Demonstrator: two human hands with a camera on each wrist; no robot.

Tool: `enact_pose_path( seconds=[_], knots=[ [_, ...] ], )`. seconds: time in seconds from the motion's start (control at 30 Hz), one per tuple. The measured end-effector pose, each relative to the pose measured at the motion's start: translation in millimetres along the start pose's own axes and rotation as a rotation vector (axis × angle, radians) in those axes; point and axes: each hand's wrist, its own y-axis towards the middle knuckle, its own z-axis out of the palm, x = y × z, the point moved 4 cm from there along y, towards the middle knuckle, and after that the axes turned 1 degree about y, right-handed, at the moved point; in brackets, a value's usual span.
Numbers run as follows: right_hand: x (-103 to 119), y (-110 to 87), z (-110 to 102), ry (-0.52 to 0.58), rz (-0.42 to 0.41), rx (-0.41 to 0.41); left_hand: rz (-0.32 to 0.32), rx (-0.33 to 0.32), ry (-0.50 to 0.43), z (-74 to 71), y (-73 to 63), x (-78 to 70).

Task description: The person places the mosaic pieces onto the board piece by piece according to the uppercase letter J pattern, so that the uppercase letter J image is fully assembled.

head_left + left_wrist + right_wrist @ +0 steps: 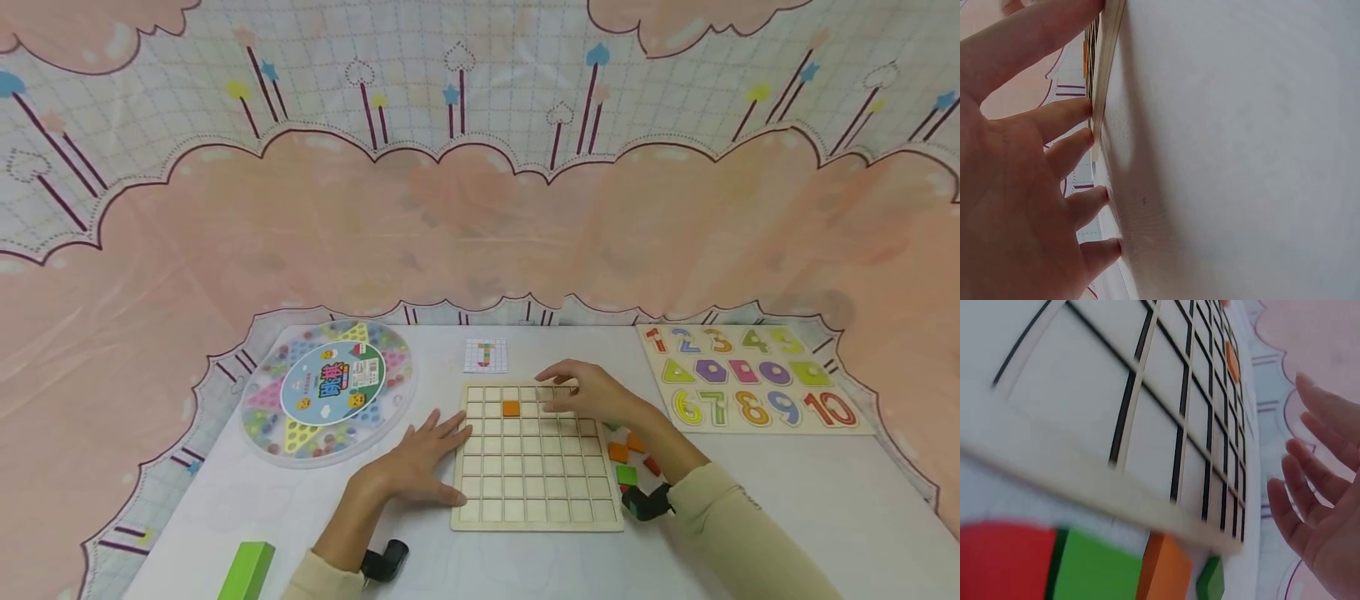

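A wooden grid board lies flat on the white table, with one orange square tile in a cell of its second row. My left hand is spread at the board's left side; in the left wrist view its fingertips touch the board's edge and the table. Over the board's upper right part hovers my right hand, fingers loosely bent, nothing between them in the right wrist view. Several loose tiles, such as a green tile and an orange tile, lie along the board's right side, partly under the right forearm.
A small pattern card lies behind the board. To the left rests a round Chinese checkers game. A wooden number puzzle lies at the back right, and a green block sits at the front left.
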Motion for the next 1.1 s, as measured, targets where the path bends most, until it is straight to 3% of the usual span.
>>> enact_pose_path(
  seconds=[0.37,0.63,1.1],
  knots=[
    [-38,-31.8,-36,-0.028,0.12,-0.074,0.005,-0.005,0.01,-1.5,0.9,-0.8],
    [-60,-49.1,-36,-0.021,0.196,-0.072,-0.002,0.003,0.011,1.0,1.7,-0.1],
    [-71,-54.1,-29,-0.052,0.147,-0.064,0.001,-0.001,0.0,1.3,1.9,1.0]
  ],
)
